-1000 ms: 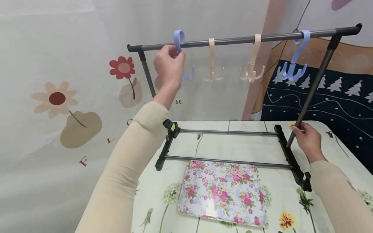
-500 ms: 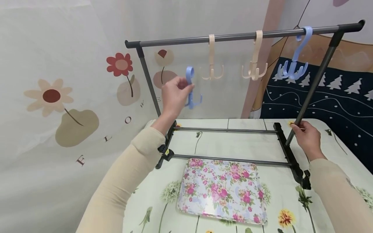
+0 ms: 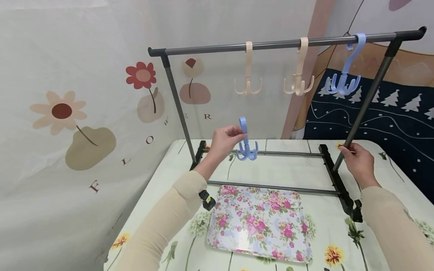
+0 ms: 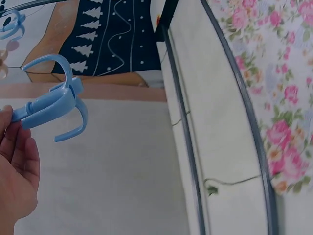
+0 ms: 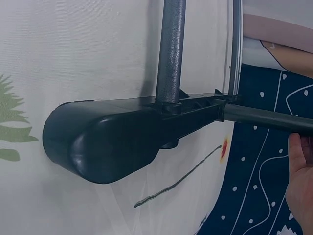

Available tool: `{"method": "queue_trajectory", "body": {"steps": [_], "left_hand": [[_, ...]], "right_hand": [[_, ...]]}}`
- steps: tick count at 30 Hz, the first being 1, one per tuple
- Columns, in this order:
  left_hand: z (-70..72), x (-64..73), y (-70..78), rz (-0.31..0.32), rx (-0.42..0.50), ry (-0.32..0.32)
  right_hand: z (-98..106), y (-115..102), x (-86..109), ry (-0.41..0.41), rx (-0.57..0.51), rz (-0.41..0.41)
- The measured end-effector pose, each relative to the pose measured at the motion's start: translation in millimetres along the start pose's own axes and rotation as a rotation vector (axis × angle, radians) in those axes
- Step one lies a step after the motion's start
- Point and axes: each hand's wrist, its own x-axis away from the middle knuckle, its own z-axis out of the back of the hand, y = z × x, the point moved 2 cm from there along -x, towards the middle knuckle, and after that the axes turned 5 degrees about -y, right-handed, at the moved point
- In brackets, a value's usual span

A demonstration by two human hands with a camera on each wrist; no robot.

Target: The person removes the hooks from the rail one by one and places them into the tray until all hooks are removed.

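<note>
My left hand (image 3: pixel 225 142) pinches a blue multi-prong hook (image 3: pixel 246 148) by its stem, above the low bars of a dark metal rack (image 3: pixel 217 48). In the left wrist view the blue hook (image 4: pixel 54 100) points its curved prongs away from the fingers. My right hand (image 3: pixel 360 163) grips the rack's right upright near its foot; in the right wrist view that hand (image 5: pixel 299 181) shows only in part at the edge. From the top bar hang two beige hooks (image 3: pixel 248 67) (image 3: pixel 299 67) and another blue hook (image 3: pixel 349 67) at the right.
A flower-patterned tray (image 3: pixel 259 224) lies on the table in front of the rack. The rack's black right foot (image 3: pixel 342 188) stands on the flowered tablecloth (image 3: pixel 176 226). A pale curtain (image 3: pixel 84 45) hangs at the left, a dark tree-print cloth (image 3: pixel 373 113) at the right.
My left hand has taken the blue hook off the left of the top bar and brought it down and to the right. My right hand stays on the upright.
</note>
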Motion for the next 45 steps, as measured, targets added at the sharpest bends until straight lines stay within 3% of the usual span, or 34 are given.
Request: {"method": "queue_trajectory", "body": {"steps": [13, 24, 45], "left_hand": [[-45.7, 12.4, -32.8, 0.05, 0.177, -0.156], [-78.2, 26.5, -43.0, 0.09, 0.173, -0.259], [-120.6, 50.0, -67.5, 0.191, 0.171, -0.41]], "right_hand": [[-1, 3, -0.2, -0.021, -0.034, -0.026], [-1, 2, -0.7, -0.021, -0.026, -0.014], [-1, 2, 1.5, -0.029, -0.018, -0.008]]}}
